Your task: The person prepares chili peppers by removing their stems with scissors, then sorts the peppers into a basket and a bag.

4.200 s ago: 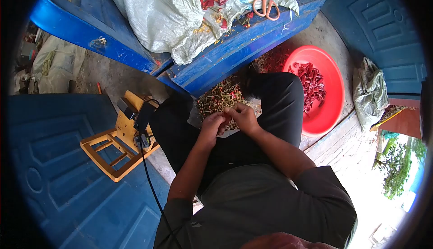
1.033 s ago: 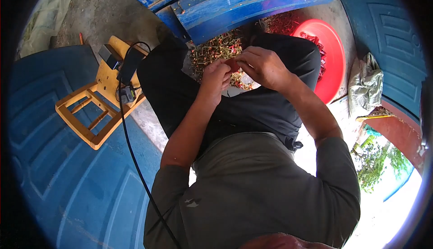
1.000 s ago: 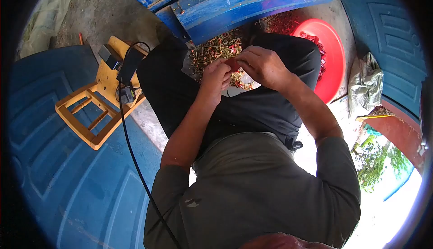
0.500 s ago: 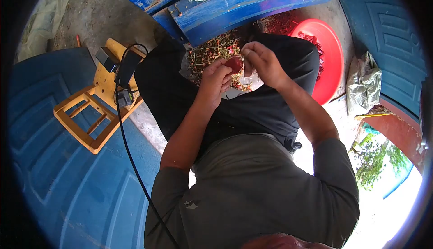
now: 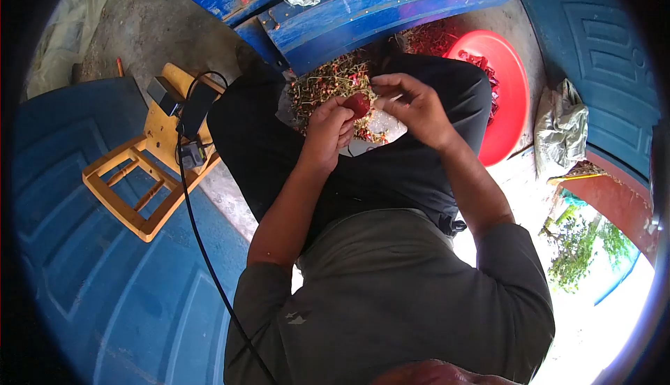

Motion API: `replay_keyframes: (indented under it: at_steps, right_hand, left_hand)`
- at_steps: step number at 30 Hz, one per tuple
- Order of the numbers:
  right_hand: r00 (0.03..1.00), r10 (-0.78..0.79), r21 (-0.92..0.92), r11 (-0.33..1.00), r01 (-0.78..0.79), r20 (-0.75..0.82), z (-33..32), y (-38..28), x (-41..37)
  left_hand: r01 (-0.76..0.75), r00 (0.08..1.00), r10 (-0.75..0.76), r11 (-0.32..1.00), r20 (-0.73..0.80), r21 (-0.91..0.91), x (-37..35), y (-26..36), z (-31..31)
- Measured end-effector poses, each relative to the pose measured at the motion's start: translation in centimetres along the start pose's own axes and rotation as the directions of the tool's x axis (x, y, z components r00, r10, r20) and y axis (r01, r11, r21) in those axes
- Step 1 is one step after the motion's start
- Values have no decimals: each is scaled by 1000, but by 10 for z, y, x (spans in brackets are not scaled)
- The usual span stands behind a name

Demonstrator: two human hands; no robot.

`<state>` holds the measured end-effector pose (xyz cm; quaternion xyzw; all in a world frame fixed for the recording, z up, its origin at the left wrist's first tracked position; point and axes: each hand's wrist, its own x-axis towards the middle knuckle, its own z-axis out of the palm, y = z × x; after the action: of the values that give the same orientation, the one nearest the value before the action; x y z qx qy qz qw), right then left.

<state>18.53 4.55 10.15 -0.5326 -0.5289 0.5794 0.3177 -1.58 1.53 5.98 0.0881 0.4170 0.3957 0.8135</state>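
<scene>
Between the thumb and fingers of my left hand (image 5: 326,134) is a dark red dried chili pepper (image 5: 359,105), its broad side facing up. Just to its right is my right hand (image 5: 421,114), index finger and thumb parted, with nothing visible between them. Below both hands, between my knees, lies a pile of chili stems and seeds (image 5: 317,86) with red bits mixed in. It partly covers a whitish surface (image 5: 391,127).
A red basin (image 5: 513,106) with dark red chilies (image 5: 492,92) stands beyond my right knee. A blue wooden table (image 5: 391,15) is in front. A wooden chair (image 5: 146,196) holding devices and a black cable (image 5: 197,238) is at left. A crumpled sack (image 5: 562,127) lies right.
My right hand has shifted slightly right and down, away from the chili pepper, and its fingers have spread. My left hand keeps the pepper in nearly the same place.
</scene>
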Motion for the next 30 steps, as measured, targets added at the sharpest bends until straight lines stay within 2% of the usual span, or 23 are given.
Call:
replay_keyframes:
  at_steps: [1, 3, 4, 5, 6, 7, 9, 10, 11, 12, 13, 15, 16, 17, 18, 19, 21, 23, 25, 27, 29, 30]
  right_hand:
    - [998, -67, -168, 984, 66, 2, 9, -19, -3]
    - [977, -188, -368, 905, 213, 105, 14, -16, -5]
    - [976, -210, -359, 909, 214, 49, 16, -7, -4]
    - [973, -230, -347, 913, 215, -4, 18, 1, -2]
    - [988, -138, -254, 960, 115, -74, 17, -1, -2]
    - [985, -95, -76, 993, 85, -142, 16, -1, 0]
    - [974, -22, 41, 999, 32, -226, -5, -3, -1]
    - [947, 8, 23, 1000, 0, -321, -22, -13, -4]
    - [906, -6, 107, 993, 57, -423, -41, -22, -7]
    - [832, -19, -55, 998, -14, -555, -71, -27, -13]
    - [724, -99, -141, 990, 2, -683, -105, -16, -18]
    - [604, -396, -520, 853, -35, -691, -173, 6, -34]
    - [630, -488, -728, 660, -187, -604, -201, 11, -46]
    - [672, -549, -863, 396, -314, -496, -217, 12, -53]
    - [643, -386, -717, 578, -390, -661, -216, 5, -48]
    - [648, -396, -727, 572, -380, -650, -210, -7, -31]
    - [769, -351, -653, 749, -111, -533, -181, -43, 12]
    - [820, -405, -630, 773, 71, -404, -148, -86, 67]
    - [848, -455, -736, 666, 121, -272, -125, -130, 123]
    - [810, -510, -832, 553, 51, -290, -132, -131, 200]
    - [826, -417, -855, 499, -140, -379, -126, -151, 246]
    - [814, -335, -804, 541, -245, -473, -117, -162, 257]
  left_hand:
    - [1, 1000, -1, 1000, -7, 0, 0, 0, 1]
    - [21, 1000, -21, 1000, 8, 22, -2, 0, -2]
    - [47, 999, -47, 998, 5, 37, 0, 2, 1]
    - [22, 998, -24, 999, 50, 42, 2, 5, 6]
    - [17, 999, -20, 999, 46, 51, -1, 6, 9]
    - [19, 999, -21, 998, 29, 58, -1, 7, 10]
    - [5, 999, -9, 997, 52, 80, 1, 6, 8]
    - [-4, 998, -2, 995, 60, 97, 1, 5, 6]
    - [-6, 998, 1, 996, 57, 90, -1, 5, 4]
    - [8, 1000, -10, 997, 29, 78, -2, 4, 2]
    - [22, 1000, -22, 998, 2, 66, -4, 3, 0]
    - [11, 1000, -12, 998, 7, 56, -7, 3, -2]
    - [-1, 1000, 0, 998, 15, 56, -8, 4, -3]
    - [-5, 1000, 5, 999, 17, 44, -10, 4, -3]
    - [9, 1000, -10, 999, 16, 46, -10, 4, -2]
    - [23, 1000, -24, 999, 15, 50, -9, 5, -1]
    - [43, 999, -44, 998, 23, 50, -8, 5, 3]
    - [51, 998, -53, 997, 31, 65, -4, 5, 3]
    - [46, 998, -48, 998, 45, 45, 0, -2, -7]
    - [31, 999, -33, 997, 41, 68, -4, 1, -13]
    - [-10, 1000, 10, 1000, -4, 29, -11, 6, -16]
    - [-23, 1000, 24, 1000, -13, 17, -12, 7, -19]
